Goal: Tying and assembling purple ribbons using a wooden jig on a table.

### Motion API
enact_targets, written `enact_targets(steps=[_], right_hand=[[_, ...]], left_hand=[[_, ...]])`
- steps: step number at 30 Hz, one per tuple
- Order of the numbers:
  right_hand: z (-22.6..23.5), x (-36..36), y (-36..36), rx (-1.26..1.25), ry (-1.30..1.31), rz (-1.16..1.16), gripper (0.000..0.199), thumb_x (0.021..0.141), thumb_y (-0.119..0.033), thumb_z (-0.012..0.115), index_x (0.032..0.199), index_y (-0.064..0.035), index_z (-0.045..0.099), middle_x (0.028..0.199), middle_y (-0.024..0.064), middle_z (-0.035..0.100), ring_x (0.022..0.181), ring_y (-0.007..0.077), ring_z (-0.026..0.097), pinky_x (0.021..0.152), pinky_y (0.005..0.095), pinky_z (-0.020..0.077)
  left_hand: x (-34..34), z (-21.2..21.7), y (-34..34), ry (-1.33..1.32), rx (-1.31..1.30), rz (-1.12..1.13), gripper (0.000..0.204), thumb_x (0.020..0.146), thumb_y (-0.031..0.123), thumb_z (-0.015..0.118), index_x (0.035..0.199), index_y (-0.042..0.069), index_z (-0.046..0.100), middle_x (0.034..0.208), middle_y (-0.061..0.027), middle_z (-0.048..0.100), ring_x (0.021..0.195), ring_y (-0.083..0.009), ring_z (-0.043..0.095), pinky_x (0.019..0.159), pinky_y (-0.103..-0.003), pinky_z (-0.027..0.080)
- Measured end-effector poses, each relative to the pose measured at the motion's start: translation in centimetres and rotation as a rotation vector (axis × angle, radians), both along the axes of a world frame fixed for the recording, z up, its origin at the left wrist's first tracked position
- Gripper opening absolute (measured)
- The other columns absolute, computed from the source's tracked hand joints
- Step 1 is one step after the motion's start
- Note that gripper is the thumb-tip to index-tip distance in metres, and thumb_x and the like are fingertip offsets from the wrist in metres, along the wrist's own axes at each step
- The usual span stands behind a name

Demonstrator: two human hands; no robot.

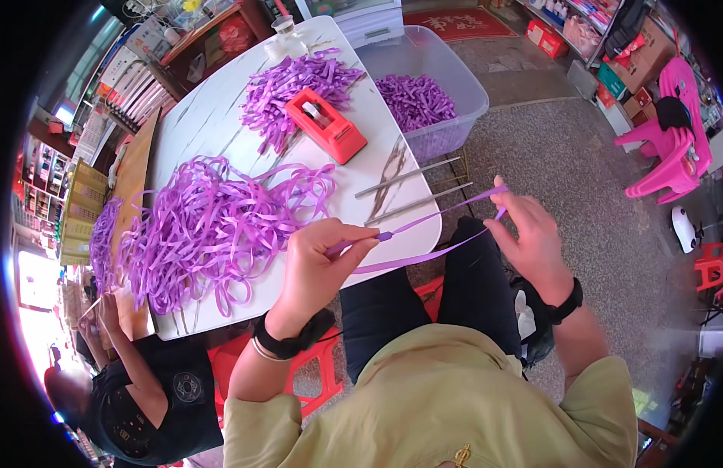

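Between my two hands stretches a purple ribbon strap [424, 258], two strands of it spanning the gap above my lap. My left hand [318, 261] pinches it near the table edge, where a darker purple section shows at the fingertips. On the right, my right hand [529, 234] grips the other end of the loop between thumb and fingers. Beside my left hand, a tangled heap of long purple ribbons [213, 218] covers the near part of the white marbled table [209, 105]. Two thin metal rods [408, 175] project past the table edge just beyond the strap.
A red tape dispenser [330, 132] stands by a pile of short purple strap pieces [287, 90]. A translucent bin [472, 93] beside the table holds more pieces. At left, a co-worker [154, 390] sits working. Pink chairs [673, 148] stand far right.
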State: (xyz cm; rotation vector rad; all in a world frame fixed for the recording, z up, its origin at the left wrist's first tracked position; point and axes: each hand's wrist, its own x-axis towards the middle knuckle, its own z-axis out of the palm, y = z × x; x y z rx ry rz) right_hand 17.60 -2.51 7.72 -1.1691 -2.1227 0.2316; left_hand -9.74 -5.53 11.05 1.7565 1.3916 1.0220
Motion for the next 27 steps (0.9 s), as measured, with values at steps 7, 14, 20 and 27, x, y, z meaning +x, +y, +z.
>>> enact_targets(steps=[7, 14, 20, 27], right_hand=[[-1.8, -2.1, -0.2, -0.216, 0.443, -0.036, 0.048, 0.078, -0.003, 0.056, 0.122, 0.0018, 0.039, 0.115, 0.0169, 0.052, 0.092, 0.0163, 0.056, 0.078, 0.0273, 0.0454], [-1.3, -3.2, -0.3, -0.538, 0.826, 0.159, 0.068, 0.085, -0.019, 0.051, 0.136, -0.005, 0.009, 0.125, 0.0227, 0.04, 0.108, 0.0284, 0.049, 0.089, 0.0346, 0.0398], [1.1, -2.6, -0.4, -0.955, 1.066, 0.362, 0.076, 0.085, -0.053, 0.037, 0.137, -0.0147, -0.003, 0.125, 0.0211, 0.04, 0.108, 0.0254, 0.05, 0.091, 0.0358, 0.0391], [1.5, -3.4, -0.7, -1.107, 0.991, 0.497, 0.066, 0.084, -0.048, 0.044, 0.132, -0.0061, 0.026, 0.109, 0.0088, 0.054, 0.085, 0.0106, 0.054, 0.077, 0.0253, 0.0432]], left_hand=[[1.2, 0.5, -0.2, 0.355, 0.542, -0.091, 0.019, 0.063, -0.001, 0.068, 0.081, 0.007, 0.066, 0.05, -0.0028, 0.035, 0.041, -0.0132, 0.035, 0.038, -0.028, 0.024], [1.6, 1.0, 0.1, 0.597, 0.8, -0.231, 0.03, 0.058, 0.001, 0.063, 0.088, 0.005, 0.063, 0.054, -0.0001, 0.029, 0.041, -0.01, 0.039, 0.034, -0.027, 0.029], [2.2, 1.3, 0.1, 0.713, 0.916, -0.297, 0.035, 0.053, 0.003, 0.06, 0.089, 0.004, 0.063, 0.056, 0.0003, 0.028, 0.041, -0.0085, 0.038, 0.033, -0.023, 0.03], [3.2, 1.4, 0.2, 0.727, 1.009, -0.309, 0.037, 0.051, 0.006, 0.058, 0.088, 0.006, 0.064, 0.056, 0.002, 0.028, 0.042, -0.0065, 0.038, 0.033, -0.021, 0.029]])
